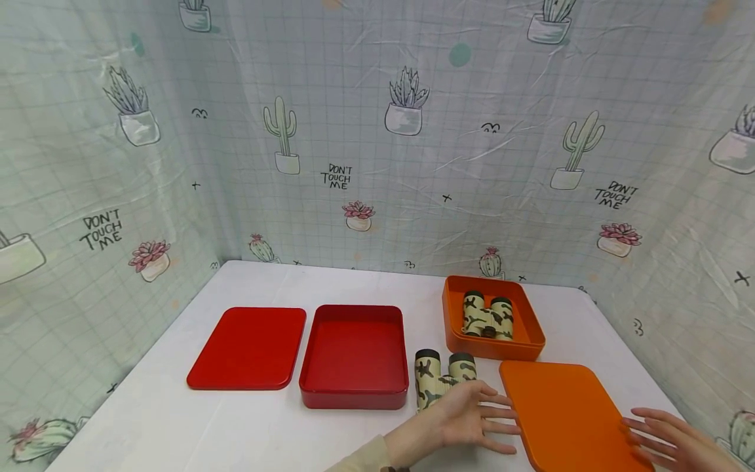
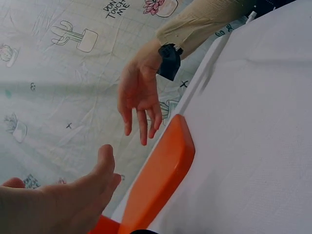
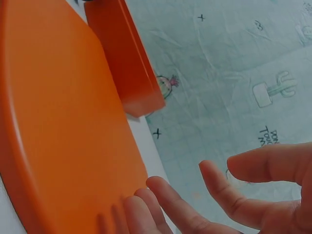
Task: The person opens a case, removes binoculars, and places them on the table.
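An orange lid (image 1: 572, 413) lies flat on the white table at the right. My left hand (image 1: 463, 416) is by its left edge, fingers straight and spread, holding nothing. On the lid's other side is my right hand (image 1: 678, 442), its fingers loosely extended, with the fingertips close to the edge in the right wrist view. Camouflage binoculars (image 1: 427, 373) sit on the table, partly hidden behind my left hand. Beyond the lid stands an orange box (image 1: 495, 349) without a cover, with a second pair of camouflage binoculars (image 1: 474, 311) inside.
A red box (image 1: 354, 399), uncovered and with nothing inside, stands left of the table's binoculars. Beside it a red lid (image 1: 250, 347) lies flat. A cactus-printed cloth (image 1: 366, 151) hangs behind the white table (image 1: 194, 426) and along both sides.
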Demonstrator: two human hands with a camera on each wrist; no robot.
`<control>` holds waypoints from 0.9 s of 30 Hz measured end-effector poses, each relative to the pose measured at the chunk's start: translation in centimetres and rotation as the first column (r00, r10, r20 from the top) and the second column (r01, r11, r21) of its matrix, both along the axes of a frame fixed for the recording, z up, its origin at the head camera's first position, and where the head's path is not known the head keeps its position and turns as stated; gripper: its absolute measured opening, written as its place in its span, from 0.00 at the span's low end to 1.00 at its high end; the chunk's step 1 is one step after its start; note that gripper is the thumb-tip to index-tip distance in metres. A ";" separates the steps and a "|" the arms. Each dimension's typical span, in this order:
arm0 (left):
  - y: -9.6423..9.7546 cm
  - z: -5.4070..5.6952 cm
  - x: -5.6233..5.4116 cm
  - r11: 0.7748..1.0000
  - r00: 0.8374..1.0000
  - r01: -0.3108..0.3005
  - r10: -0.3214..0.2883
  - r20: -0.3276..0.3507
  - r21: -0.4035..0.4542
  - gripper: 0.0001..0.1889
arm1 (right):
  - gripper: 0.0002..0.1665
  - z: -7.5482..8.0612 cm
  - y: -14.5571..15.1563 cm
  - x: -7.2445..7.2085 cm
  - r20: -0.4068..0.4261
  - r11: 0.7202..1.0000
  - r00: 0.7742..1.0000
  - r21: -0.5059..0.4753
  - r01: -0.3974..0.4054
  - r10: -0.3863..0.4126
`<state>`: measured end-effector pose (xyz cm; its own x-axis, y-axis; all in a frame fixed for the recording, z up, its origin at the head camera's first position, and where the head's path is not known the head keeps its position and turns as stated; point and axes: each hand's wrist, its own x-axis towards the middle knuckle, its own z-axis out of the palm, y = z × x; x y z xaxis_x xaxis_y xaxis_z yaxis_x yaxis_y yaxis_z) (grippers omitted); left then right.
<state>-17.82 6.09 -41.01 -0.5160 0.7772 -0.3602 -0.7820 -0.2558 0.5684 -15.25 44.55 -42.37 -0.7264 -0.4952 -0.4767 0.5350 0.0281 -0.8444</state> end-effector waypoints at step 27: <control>-2.1 1.8 -1.9 0.997 0.970 -0.050 0.034 -0.240 -0.061 0.25 | 0.26 1.5 -4.5 -3.1 -0.282 0.987 0.946 0.016 -0.163 0.161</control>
